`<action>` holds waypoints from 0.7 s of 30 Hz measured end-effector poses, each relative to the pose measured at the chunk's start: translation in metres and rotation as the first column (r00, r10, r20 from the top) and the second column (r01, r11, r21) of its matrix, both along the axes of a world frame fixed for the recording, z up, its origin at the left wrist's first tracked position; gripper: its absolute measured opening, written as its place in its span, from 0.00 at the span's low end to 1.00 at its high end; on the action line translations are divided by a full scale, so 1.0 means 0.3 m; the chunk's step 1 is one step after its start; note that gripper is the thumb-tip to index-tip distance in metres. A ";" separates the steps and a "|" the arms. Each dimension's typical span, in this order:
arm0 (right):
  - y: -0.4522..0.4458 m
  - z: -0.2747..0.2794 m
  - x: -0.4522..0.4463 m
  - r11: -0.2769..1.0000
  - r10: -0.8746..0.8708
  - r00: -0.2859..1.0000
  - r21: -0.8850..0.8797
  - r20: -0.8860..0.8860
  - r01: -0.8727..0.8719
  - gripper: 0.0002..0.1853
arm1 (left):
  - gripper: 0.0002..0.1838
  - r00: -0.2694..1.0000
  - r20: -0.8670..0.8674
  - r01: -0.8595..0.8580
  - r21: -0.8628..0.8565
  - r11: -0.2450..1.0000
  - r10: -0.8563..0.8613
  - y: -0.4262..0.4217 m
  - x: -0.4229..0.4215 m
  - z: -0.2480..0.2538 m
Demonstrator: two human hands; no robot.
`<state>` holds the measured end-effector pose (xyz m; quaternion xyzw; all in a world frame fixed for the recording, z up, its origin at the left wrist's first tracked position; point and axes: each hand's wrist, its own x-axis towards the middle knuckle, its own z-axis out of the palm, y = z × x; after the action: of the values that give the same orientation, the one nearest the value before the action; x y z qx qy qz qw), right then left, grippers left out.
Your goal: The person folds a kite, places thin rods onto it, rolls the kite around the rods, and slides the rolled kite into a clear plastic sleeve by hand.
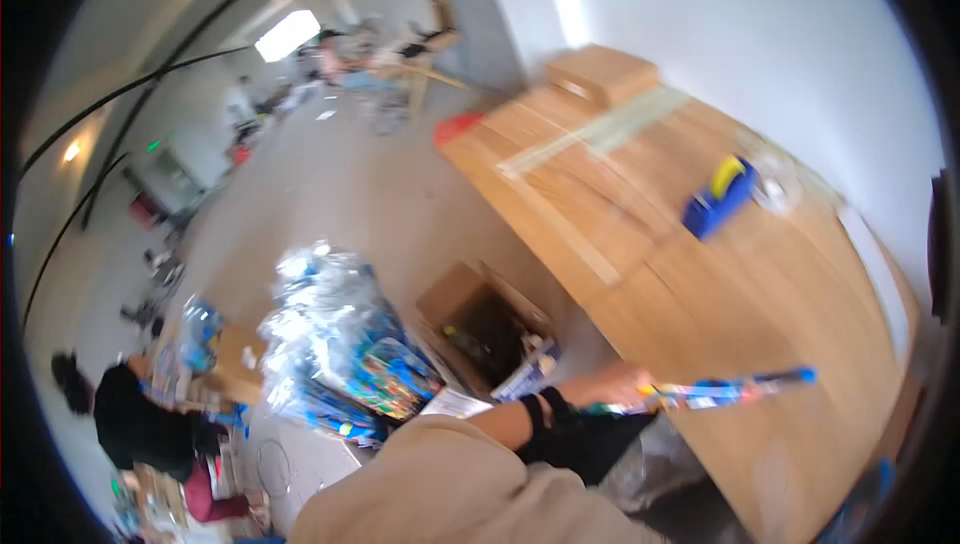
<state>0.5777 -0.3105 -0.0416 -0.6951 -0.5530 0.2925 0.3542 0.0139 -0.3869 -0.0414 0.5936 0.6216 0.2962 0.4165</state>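
My left hand [618, 386], with a black band at the wrist, reaches to the right over the table's near edge. Its fingers are closed round one end of a long, thin, multicoloured stick-like item [725, 391] with a blue tip. The item points right above the wooden tabletop [700, 314]; motion blur hides its exact kind. My right hand is out of view. Left of my arm stands a big heap of clear plastic-wrapped packs [330, 334], with blue and multicoloured items inside.
An open cardboard box [485, 334] sits on the floor beside the table. On the tabletop are a blue tape dispenser [718, 202], a clear tape roll [775, 184] and a closed carton [602, 74]. A person in black [150, 424] is at the lower left.
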 end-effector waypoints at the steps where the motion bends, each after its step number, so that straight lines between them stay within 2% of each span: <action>1: 0.007 -0.020 0.055 0.999 -0.042 0.992 0.019 -0.118 0.044 0.09 | 0.17 1.000 -0.008 0.004 -0.085 0.996 -0.005 -0.022 -0.008 -0.009; 2: -0.011 -0.038 0.116 0.994 -0.095 0.969 0.024 -0.226 0.103 0.09 | 0.14 0.995 0.084 0.042 0.057 0.998 -0.046 -0.050 -0.021 -0.059; 3: -0.004 -0.049 0.141 0.988 -0.136 0.936 0.032 -0.324 0.154 0.09 | 0.13 1.000 -0.004 -0.024 -0.121 0.992 0.024 -0.071 0.006 0.013; 4: 0.013 -0.073 0.172 0.981 -0.160 0.910 0.041 -0.383 0.189 0.09 | 0.13 0.997 -0.077 -0.027 -0.172 0.985 0.014 -0.076 0.011 0.066; 5: 0.063 -0.097 0.172 0.977 -0.166 0.899 0.053 -0.406 0.204 0.09 | 0.13 0.996 0.043 -0.074 -0.150 0.986 0.081 -0.098 -0.014 -0.021; 6: 0.091 -0.114 0.171 0.975 -0.173 0.908 0.067 -0.381 0.213 0.09 | 0.11 0.994 0.014 -0.101 -0.202 0.974 0.106 -0.104 -0.013 0.038; 7: 0.181 -0.174 0.191 0.972 -0.193 0.929 0.069 -0.317 0.225 0.05 | 0.11 0.989 -0.027 -0.147 -0.255 0.956 0.144 -0.110 -0.027 0.055; 8: 0.266 -0.232 0.214 0.969 -0.214 0.944 0.070 -0.252 0.238 0.04 | 0.11 0.993 0.016 -0.116 -0.184 0.976 0.121 -0.117 -0.051 0.035; 9: 0.306 -0.172 0.184 0.991 -0.095 0.994 0.084 -0.058 0.100 0.09 | 0.12 0.995 0.000 -0.098 -0.171 0.980 0.099 -0.130 -0.071 0.035; 10: 0.322 -0.078 0.089 0.991 -0.071 0.988 0.120 0.134 0.055 0.12 | 0.13 0.992 -0.075 -0.111 -0.143 0.984 0.101 -0.138 -0.100 0.011; 11: 0.371 -0.092 0.082 0.986 -0.100 0.969 0.153 0.226 0.066 0.11 | 0.13 0.988 -0.146 -0.072 -0.094 0.993 0.058 -0.136 -0.104 0.031; 13: 0.444 -0.143 0.075 0.930 -0.327 0.904 0.263 0.274 0.256 0.12 | 0.11 0.992 -0.109 -0.080 -0.148 0.986 0.064 -0.146 -0.116 0.043; 15: 0.486 -0.166 0.065 0.899 -0.414 0.907 0.125 -0.076 0.420 0.13 | 0.10 0.991 -0.091 -0.117 -0.194 0.974 0.101 -0.158 -0.095 0.083; 16: 0.511 -0.180 0.051 0.881 -0.441 0.896 0.214 0.045 0.423 0.15 | 0.09 0.985 -0.080 -0.167 -0.219 0.961 0.153 -0.161 -0.092 0.092; 17: 0.539 -0.176 0.045 0.883 -0.441 0.896 0.207 0.052 0.422 0.15 | 0.09 0.985 -0.078 -0.166 -0.228 0.959 0.152 -0.166 -0.097 0.083; 19: 0.577 -0.162 0.010 0.860 -0.510 0.849 0.103 0.137 0.500 0.15 | 0.09 0.961 0.088 -0.236 -0.239 0.942 0.263 -0.191 -0.125 0.059; 20: 0.575 -0.139 -0.035 0.864 -0.503 0.852 0.090 0.144 0.495 0.15 | 0.09 0.954 0.101 -0.244 -0.278 0.929 0.281 -0.200 -0.137 0.058; 21: 0.571 -0.120 -0.084 0.749 -0.662 0.719 0.157 0.211 0.644 0.19 | 0.09 0.953 0.095 -0.248 -0.295 0.923 0.286 -0.211 -0.149 0.065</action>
<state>0.5526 -0.1393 -0.0775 -0.8634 -0.3231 0.0376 0.3858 -0.0307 -0.4501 -0.0220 0.4167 0.7025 0.2991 0.4933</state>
